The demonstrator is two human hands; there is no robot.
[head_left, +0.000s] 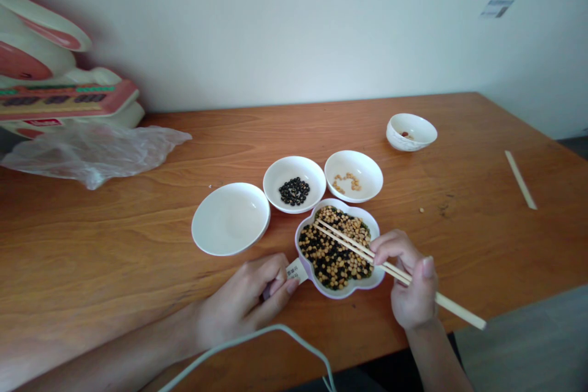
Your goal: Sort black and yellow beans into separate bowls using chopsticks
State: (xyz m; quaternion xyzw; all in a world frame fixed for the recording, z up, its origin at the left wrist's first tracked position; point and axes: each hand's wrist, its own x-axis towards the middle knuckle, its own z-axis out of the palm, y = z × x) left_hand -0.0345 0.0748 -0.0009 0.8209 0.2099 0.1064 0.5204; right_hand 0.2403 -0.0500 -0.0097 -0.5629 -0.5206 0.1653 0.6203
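Right hand (411, 285) pinching chopsticks (362, 249) over beans (335, 251)

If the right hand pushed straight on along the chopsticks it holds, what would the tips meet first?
The right hand points the chopsticks up-left over the mixed beans. They would probably first meet the far rim of the flower-shaped dish, then the bowl of black beans; height is unclear.

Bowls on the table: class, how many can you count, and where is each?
5. An empty bowl at left, a black-bean bowl and a yellow-bean bowl in the middle, a mixed-bean bowl nearest the hands, and a small bowl far right.
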